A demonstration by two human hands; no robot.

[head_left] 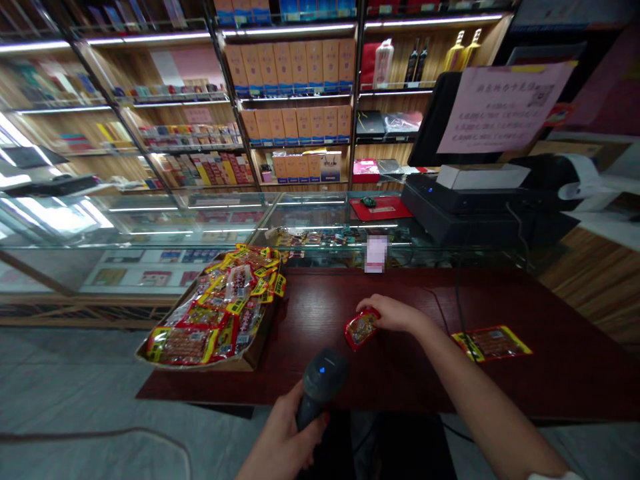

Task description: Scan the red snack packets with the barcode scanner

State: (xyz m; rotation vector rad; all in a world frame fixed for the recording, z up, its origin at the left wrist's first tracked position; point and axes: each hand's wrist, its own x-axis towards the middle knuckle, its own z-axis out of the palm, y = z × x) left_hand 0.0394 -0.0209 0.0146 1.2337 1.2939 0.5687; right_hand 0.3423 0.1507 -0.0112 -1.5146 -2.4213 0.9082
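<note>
My left hand (280,437) grips a dark handheld barcode scanner (320,383) at the near edge of the dark red wooden counter (400,373), its head aimed toward a small red snack packet (361,329). My right hand (393,313) holds that packet by its right end, pressing it against the counter top. A cardboard tray (245,362) heaped with several red and yellow snack packets (220,313) sits at the counter's left end.
Another snack packet (493,342) lies flat to the right. Behind are a glass display case (200,220), a black register with printer (480,200) and a paper notice (503,107). Lit shelves of boxes and bottles (295,87) line the back wall.
</note>
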